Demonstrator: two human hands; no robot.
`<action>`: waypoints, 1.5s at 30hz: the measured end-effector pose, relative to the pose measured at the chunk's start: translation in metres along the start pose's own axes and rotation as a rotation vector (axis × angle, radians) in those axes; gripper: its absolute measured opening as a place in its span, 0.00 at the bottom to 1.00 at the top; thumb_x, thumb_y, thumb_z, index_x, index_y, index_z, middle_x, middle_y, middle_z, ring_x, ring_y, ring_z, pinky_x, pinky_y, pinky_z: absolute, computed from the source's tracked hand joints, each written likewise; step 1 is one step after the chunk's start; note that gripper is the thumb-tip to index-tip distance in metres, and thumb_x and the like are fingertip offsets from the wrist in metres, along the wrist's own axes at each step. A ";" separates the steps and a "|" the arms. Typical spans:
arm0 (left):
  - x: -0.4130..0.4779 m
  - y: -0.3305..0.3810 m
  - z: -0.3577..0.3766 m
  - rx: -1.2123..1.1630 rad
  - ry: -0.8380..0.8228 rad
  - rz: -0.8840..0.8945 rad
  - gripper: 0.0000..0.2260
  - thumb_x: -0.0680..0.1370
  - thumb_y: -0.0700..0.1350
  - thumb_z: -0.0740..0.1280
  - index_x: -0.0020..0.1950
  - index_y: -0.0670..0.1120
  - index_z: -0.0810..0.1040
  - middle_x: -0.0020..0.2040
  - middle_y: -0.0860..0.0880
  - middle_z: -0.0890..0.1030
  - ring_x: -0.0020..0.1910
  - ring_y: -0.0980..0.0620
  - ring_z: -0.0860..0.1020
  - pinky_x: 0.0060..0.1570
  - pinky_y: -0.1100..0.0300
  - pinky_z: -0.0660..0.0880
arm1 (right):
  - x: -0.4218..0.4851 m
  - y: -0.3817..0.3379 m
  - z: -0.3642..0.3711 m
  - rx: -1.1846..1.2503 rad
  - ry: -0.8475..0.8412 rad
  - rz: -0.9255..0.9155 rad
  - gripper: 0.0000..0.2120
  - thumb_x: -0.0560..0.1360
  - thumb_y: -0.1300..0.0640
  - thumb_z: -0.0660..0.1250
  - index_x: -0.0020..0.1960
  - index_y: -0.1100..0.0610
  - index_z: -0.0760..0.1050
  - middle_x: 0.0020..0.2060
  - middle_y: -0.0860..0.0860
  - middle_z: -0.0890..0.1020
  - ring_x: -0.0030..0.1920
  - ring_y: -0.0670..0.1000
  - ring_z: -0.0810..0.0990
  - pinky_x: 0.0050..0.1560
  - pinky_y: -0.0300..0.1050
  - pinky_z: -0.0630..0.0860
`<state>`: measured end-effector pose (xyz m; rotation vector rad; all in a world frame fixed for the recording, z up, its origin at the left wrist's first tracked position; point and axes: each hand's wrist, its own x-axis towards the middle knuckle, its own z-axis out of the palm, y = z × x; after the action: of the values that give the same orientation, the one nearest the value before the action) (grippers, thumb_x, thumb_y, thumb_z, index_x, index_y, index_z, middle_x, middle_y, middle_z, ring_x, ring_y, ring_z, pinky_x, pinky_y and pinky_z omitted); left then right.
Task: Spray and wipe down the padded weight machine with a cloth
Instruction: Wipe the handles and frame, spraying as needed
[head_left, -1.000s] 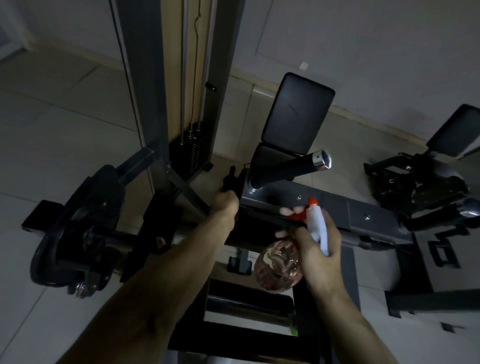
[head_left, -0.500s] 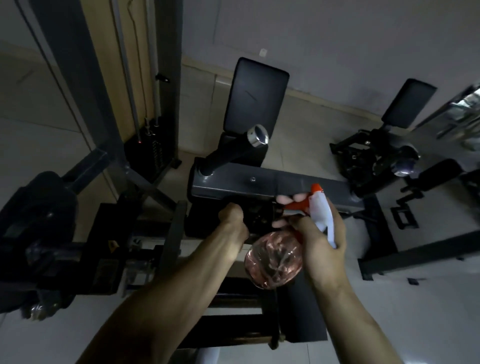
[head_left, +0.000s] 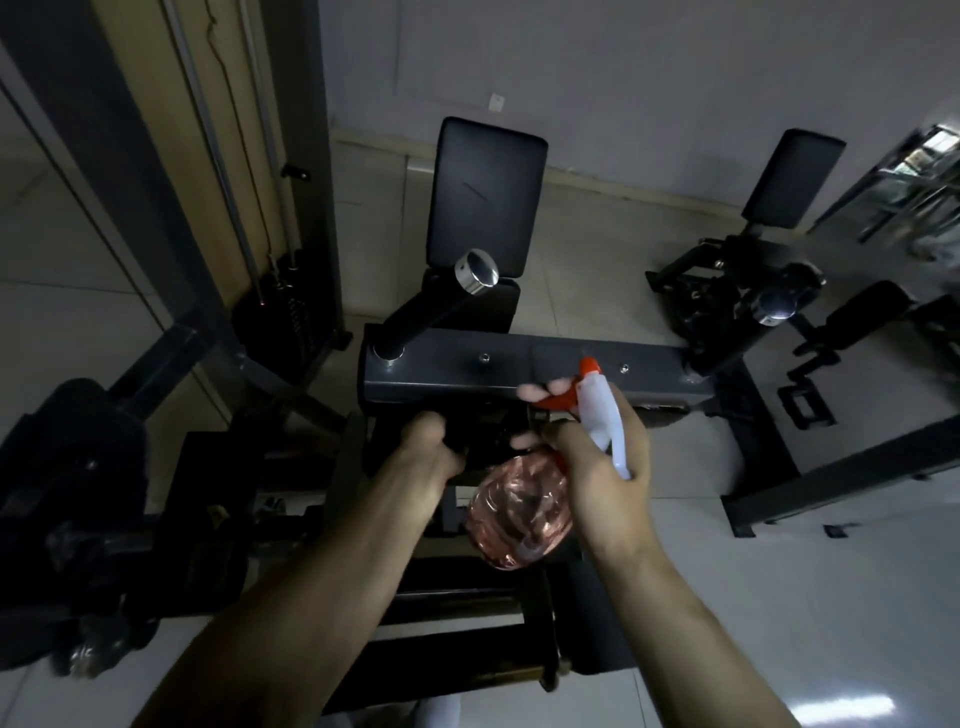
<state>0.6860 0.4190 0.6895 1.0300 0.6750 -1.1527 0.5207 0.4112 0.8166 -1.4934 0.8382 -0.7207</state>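
Observation:
My right hand grips a spray bottle with a clear pinkish body, a white head and a red trigger, fingers on the trigger, nozzle aimed at the machine's grey crossbar. Just left of it, my left hand is curled round a dark thing under the crossbar, perhaps a cloth or a machine part; dim light hides which. A black padded backrest stands upright behind the crossbar. A black handle with a chrome end cap rises from the bar's left end.
A tall grey frame post with cables and a weight stack stands at the left. Dark weight plates sit low left. A second padded machine is at the right. Pale tiled floor lies to the right.
The view has swung rightward and slightly closer. My left hand moved right along the machine to a spot under the crossbar, near the bottle. My right hand keeps holding the bottle.

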 end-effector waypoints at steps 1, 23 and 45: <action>-0.005 -0.007 0.009 0.044 -0.044 -0.042 0.10 0.85 0.42 0.59 0.60 0.40 0.78 0.48 0.38 0.82 0.43 0.43 0.81 0.28 0.56 0.76 | -0.001 -0.001 -0.002 0.006 0.008 0.005 0.11 0.79 0.72 0.59 0.55 0.62 0.76 0.52 0.56 0.87 0.41 0.62 0.86 0.48 0.58 0.84; -0.183 -0.088 0.046 0.257 -0.297 0.643 0.12 0.78 0.42 0.63 0.59 0.43 0.80 0.43 0.45 0.85 0.41 0.49 0.84 0.44 0.48 0.81 | -0.027 -0.021 -0.135 0.198 -0.024 -0.043 0.06 0.82 0.63 0.66 0.58 0.59 0.77 0.54 0.55 0.87 0.53 0.60 0.87 0.61 0.59 0.81; -0.089 -0.451 0.369 0.472 -0.296 0.503 0.19 0.65 0.33 0.62 0.53 0.41 0.82 0.49 0.41 0.87 0.45 0.39 0.85 0.43 0.47 0.81 | 0.030 0.083 -0.570 -0.072 0.018 -0.069 0.07 0.80 0.64 0.67 0.56 0.56 0.80 0.49 0.52 0.84 0.51 0.51 0.84 0.50 0.45 0.81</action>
<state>0.2046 0.0906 0.7799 1.2954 -0.1072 -1.0010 0.0549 0.0724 0.7846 -1.5888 0.8373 -0.7628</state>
